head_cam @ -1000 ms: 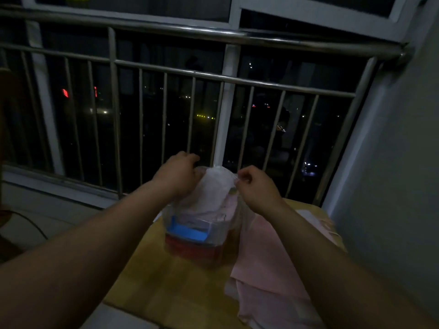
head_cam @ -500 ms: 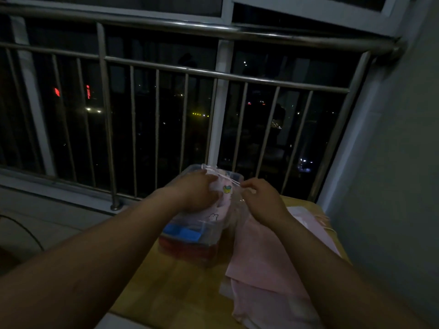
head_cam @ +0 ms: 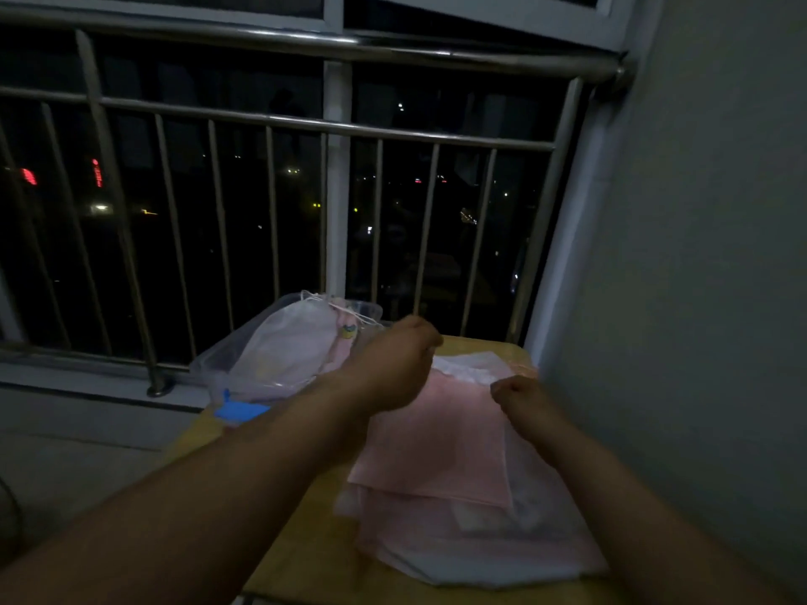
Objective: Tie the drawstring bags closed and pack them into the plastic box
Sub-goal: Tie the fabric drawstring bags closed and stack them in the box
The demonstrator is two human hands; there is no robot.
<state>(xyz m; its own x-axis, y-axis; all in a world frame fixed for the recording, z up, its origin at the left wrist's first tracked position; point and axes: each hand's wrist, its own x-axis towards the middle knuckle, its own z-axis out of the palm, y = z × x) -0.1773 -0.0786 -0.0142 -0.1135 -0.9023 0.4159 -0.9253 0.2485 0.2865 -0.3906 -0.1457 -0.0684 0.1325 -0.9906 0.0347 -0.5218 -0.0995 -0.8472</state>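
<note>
Packing step: a white bag [head_cam: 292, 342] lies in the plastic box [head_cam: 205, 369], left on the bench [head_cam: 305, 539]. The right hand [head_cam: 519, 397] pinches the top pink bag [head_cam: 436, 447] at its mouth. The left hand [head_cam: 393, 369] is blurred and its fingers' hold is unclear. Probable next move: find the cords and pull them tight. The railing [head_cam: 332, 128] behind obstructs nothing.

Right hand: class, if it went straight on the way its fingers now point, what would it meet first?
Probably the white bag edge on the pink pile, just ahead of the right hand; beyond that, the left hand. Depth is unclear here.
</note>
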